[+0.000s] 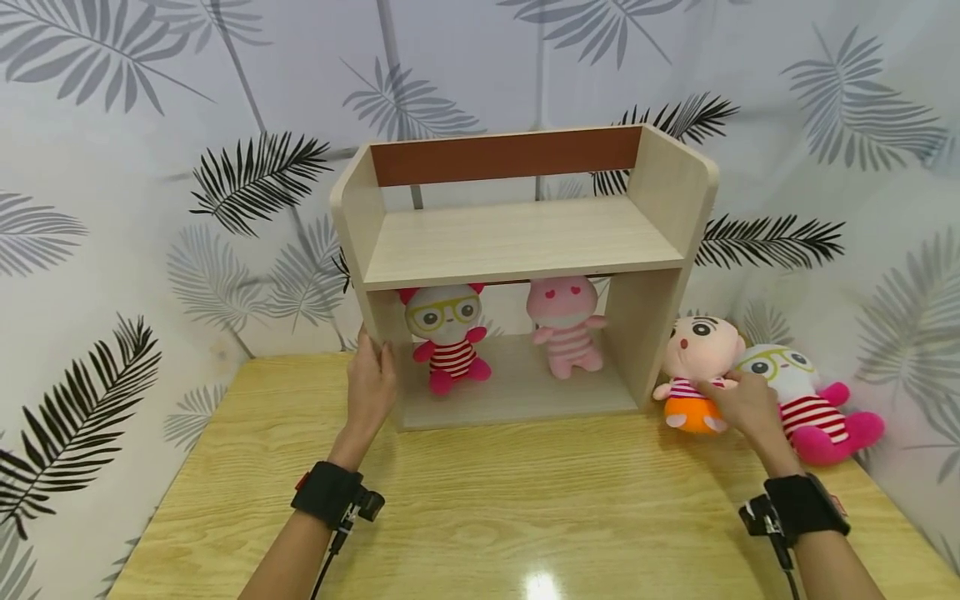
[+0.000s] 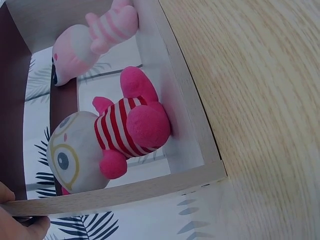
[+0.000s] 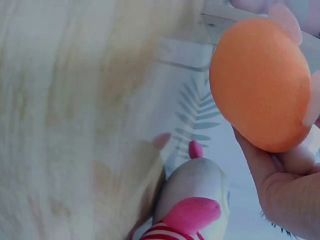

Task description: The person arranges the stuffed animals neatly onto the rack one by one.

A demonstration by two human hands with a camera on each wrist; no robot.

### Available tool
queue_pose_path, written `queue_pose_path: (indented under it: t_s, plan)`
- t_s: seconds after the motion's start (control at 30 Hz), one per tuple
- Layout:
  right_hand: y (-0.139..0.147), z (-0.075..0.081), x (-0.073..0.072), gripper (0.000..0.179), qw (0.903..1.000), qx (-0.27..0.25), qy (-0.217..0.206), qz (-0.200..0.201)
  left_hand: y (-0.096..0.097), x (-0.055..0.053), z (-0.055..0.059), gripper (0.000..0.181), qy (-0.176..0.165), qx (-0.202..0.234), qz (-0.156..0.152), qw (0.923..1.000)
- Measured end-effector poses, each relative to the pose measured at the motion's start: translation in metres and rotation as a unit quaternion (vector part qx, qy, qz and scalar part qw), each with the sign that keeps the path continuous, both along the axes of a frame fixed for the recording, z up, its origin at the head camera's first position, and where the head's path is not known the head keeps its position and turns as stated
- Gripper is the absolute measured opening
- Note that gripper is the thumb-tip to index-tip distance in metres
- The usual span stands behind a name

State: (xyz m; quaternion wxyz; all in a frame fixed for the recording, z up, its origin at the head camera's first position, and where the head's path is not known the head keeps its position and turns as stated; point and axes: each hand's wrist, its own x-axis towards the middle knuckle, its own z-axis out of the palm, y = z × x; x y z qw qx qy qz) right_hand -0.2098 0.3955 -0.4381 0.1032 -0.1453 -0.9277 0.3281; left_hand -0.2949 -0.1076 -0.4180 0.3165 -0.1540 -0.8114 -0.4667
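My left hand (image 1: 371, 375) grips the left side panel of a pale wooden shelf (image 1: 525, 242), and its fingertips show at that panel's edge in the left wrist view. In the shelf's lower compartment sit a panda plush (image 1: 450, 333) with yellow glasses and a striped shirt, and a pink plush (image 1: 566, 329) with heart eyes. Beside the shelf's right side, my right hand (image 1: 746, 404) holds a boy plush doll (image 1: 697, 354) with orange shorts (image 3: 260, 85). The doll appears raised off the table in the right wrist view.
A second panda plush (image 1: 813, 417) leans at the table's right end, partly behind my right hand. The shelf stands towards the back of the wood-grain table (image 1: 510, 508). Behind it hangs a leaf-print cloth (image 1: 480, 67).
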Motion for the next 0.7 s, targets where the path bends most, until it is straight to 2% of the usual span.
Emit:
queue_pose_path:
  t_s: [0.3, 0.7]
  plan:
    - [0.004, 0.016, 0.006, 0.068, 0.9973, -0.036, 0.037, -0.052, 0.000, -0.001, -0.001, 0.049, 0.007, -0.007, 0.005, 0.9999]
    - [-0.001, 0.043, 0.010, 0.070, 0.9870, -0.091, 0.108, -0.077, 0.001, 0.002, 0.002, 0.049, -0.010, -0.008, 0.006, 0.9999]
